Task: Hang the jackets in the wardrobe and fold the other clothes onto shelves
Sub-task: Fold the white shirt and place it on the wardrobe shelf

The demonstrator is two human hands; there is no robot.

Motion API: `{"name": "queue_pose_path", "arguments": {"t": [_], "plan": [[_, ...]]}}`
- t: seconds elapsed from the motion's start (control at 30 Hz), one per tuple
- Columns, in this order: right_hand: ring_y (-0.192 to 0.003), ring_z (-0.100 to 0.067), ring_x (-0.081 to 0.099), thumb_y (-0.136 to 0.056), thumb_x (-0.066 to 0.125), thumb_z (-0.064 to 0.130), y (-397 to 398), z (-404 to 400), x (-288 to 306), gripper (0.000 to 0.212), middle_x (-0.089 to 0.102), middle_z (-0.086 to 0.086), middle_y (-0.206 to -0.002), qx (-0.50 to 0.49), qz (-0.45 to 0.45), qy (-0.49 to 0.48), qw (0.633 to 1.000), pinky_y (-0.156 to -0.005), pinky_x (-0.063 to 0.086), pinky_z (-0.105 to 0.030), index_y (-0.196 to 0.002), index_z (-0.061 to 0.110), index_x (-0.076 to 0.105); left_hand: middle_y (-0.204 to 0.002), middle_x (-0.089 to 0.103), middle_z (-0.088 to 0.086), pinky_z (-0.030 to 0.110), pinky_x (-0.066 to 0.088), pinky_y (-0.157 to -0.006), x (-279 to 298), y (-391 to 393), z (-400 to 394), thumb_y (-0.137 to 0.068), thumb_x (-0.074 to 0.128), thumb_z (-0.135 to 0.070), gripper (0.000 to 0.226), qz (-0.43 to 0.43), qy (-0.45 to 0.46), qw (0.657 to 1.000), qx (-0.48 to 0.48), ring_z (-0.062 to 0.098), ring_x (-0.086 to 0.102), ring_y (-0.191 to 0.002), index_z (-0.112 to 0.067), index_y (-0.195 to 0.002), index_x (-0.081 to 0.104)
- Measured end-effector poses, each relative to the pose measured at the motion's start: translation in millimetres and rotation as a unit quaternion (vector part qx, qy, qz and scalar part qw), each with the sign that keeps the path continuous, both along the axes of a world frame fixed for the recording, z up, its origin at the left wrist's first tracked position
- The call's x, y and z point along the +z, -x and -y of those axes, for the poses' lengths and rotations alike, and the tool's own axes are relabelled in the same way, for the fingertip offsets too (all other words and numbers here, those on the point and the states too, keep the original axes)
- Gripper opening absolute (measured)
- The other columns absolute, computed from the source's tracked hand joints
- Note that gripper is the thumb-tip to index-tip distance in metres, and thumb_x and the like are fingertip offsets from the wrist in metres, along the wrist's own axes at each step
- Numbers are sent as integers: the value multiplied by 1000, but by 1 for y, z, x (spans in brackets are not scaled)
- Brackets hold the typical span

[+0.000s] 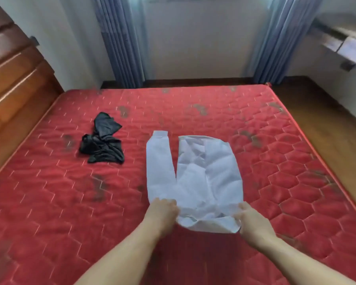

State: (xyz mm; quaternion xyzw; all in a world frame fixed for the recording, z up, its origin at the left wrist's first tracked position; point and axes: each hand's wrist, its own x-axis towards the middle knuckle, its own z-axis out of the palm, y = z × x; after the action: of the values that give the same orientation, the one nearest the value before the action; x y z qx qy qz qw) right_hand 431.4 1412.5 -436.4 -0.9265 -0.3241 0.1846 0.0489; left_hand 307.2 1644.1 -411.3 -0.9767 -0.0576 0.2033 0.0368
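Note:
A white long-sleeved shirt [203, 173] lies spread on the red quilted mattress [49, 192], one sleeve stretched away from me on its left side. My left hand [162, 212] grips the near left edge of the shirt. My right hand [253, 221] grips the near right edge, fingers curled into the cloth. A crumpled black garment [102, 142] lies on the mattress to the left, apart from the shirt and both hands.
A wooden headboard [12, 85] stands along the left. Blue curtains [119, 42] hang at the far wall. Wooden floor [327, 124] runs along the bed's right side, with a light shelf unit [345, 44] at the upper right.

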Motion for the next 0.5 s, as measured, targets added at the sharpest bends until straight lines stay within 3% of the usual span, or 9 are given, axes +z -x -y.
{"name": "queue_pose_path", "arguments": {"t": [0.2,0.3,0.37,0.43,0.5], "plan": [[-106,-15,55,-87,43,13,80,33,-107,28,43,8,-112,25,-77,42,996,-70,45,-34,-106,23,61,-122,59,9,38,39,-92,-117,78,42,-89,47,-7,32,-117,0,993,27,33,56,-115,-14,-117,62],[-107,-14,55,-85,44,13,102,40,-137,33,44,9,-112,12,-119,25,993,-68,41,-31,-110,27,59,-120,62,5,37,39,-93,-148,102,54,-88,48,-6,33,-174,-1,983,61,30,58,-113,-17,-115,63],[-105,-17,55,-82,45,13,113,39,-152,27,43,9,-111,-9,-144,11,989,-70,44,-32,-102,23,61,-122,59,5,39,37,-94,-159,115,62,-88,51,-10,32,-201,10,976,86,28,56,-114,-18,-117,60],[-99,-18,57,-77,46,15,120,34,-162,25,44,10,-106,-47,-176,-32,983,-76,49,-35,-94,22,63,-123,55,1,39,39,-93,-167,120,71,-85,59,-25,37,-172,59,976,119,25,55,-113,-22,-121,52],[-96,-16,60,-75,48,20,123,22,-167,28,47,11,-108,-52,-204,-93,973,-80,50,-32,-96,24,66,-123,53,-8,32,43,-90,-172,118,84,-73,69,-42,64,-72,210,954,204,19,54,-111,-29,-128,40]]}}
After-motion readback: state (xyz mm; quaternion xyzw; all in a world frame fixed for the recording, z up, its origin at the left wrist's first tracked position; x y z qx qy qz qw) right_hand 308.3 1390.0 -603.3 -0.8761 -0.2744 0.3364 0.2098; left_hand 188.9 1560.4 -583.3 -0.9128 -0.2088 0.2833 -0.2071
